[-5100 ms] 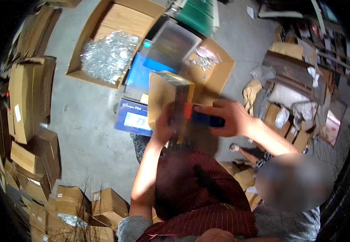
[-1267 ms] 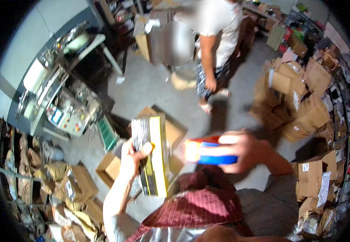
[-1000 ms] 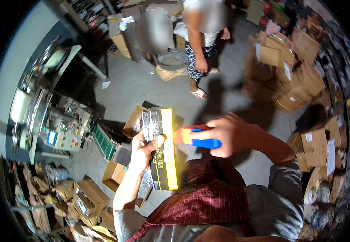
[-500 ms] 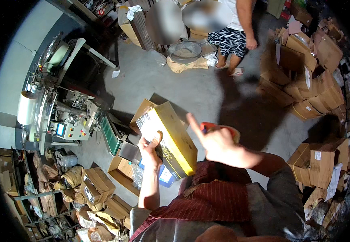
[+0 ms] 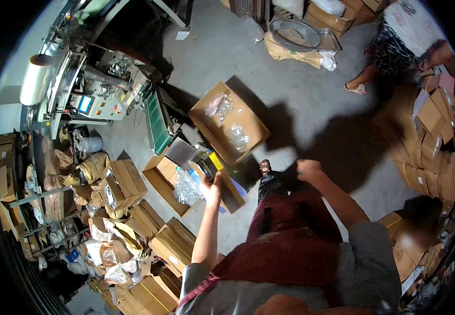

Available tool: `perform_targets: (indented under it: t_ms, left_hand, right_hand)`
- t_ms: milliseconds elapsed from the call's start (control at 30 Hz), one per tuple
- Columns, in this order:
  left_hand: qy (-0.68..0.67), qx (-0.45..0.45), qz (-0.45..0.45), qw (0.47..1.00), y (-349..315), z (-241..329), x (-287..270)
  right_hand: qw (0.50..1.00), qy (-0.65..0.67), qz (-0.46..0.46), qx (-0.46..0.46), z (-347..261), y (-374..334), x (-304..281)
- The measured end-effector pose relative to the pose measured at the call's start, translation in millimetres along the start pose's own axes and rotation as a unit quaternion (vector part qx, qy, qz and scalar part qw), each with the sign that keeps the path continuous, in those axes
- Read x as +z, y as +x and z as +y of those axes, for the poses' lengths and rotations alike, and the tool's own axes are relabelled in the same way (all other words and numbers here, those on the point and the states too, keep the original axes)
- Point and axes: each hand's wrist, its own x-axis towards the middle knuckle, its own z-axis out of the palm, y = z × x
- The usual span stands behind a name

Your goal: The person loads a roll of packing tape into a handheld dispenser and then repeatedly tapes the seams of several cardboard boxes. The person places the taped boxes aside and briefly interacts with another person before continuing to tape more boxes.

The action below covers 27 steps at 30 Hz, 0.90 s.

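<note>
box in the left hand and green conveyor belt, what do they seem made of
The box in the left hand looks like matt cardboard, going by its flat brown side and straight edges. The green conveyor belt could be rubber or plastic, its surface dull and solid-coloured.

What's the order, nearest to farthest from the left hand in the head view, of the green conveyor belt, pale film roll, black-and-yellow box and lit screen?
1. Black-and-yellow box: in the left hand's grip.
2. Green conveyor belt: ahead, to the left.
3. Lit screen: farther left, on the control panel.
4. Pale film roll: far left.
</note>
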Motion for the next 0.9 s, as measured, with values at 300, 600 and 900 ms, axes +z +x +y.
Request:
perform_targets:
  t_ms: [300, 600, 900]
  left_hand:
    - [0.467, -0.092, -0.068, 0.877, 138.9, -269.7, -59.4]
    - [0.588, -0.159, -0.290, 0.738, 181.6, -207.8, 14.0]
    - [0.425, 0.016, -0.295, 0.856, 255.9, 71.7, 398.8]
  right_hand:
    - [0.912, 0.190, -0.042, 0.361, 124.8, -143.3, 75.2]
    - [0.805, 0.364, 0.000, 0.468, 241.3, -190.3, 158.6]
    - [0.812, 0.481, 0.122, 0.309, 384.3, -23.4, 68.0]
